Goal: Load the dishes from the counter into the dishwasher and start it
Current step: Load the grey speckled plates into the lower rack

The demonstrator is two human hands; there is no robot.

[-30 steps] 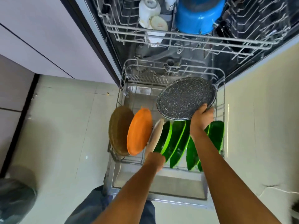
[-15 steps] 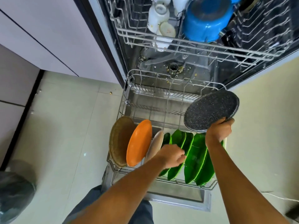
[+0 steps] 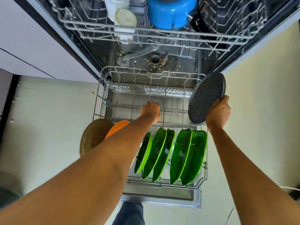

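Observation:
The dishwasher's lower rack (image 3: 103,101) is pulled out over the open door. My right hand (image 3: 218,112) grips a dark speckled round plate (image 3: 206,98) by its lower edge, tilted at the rack's right side. My left hand (image 3: 150,111) reaches into the middle of the rack, fingers curled down at a row of wire tines; what it holds is hidden. Several green plates (image 3: 170,153) stand on edge at the rack's front. An orange plate (image 3: 118,127) and a brown plate (image 3: 94,135) stand at the front left, partly behind my left forearm.
The upper rack (image 3: 146,36) holds a blue pot (image 3: 170,13) and white cups (image 3: 120,17). Food scraps lie around the drain (image 3: 155,61) on the tub floor. Pale cabinets (image 3: 32,46) flank the left. A tiled floor (image 3: 48,119) surrounds the door.
My left hand has moved from the beige plate forward into the rack's middle. My right hand has carried the speckled plate further right and tilted it more upright.

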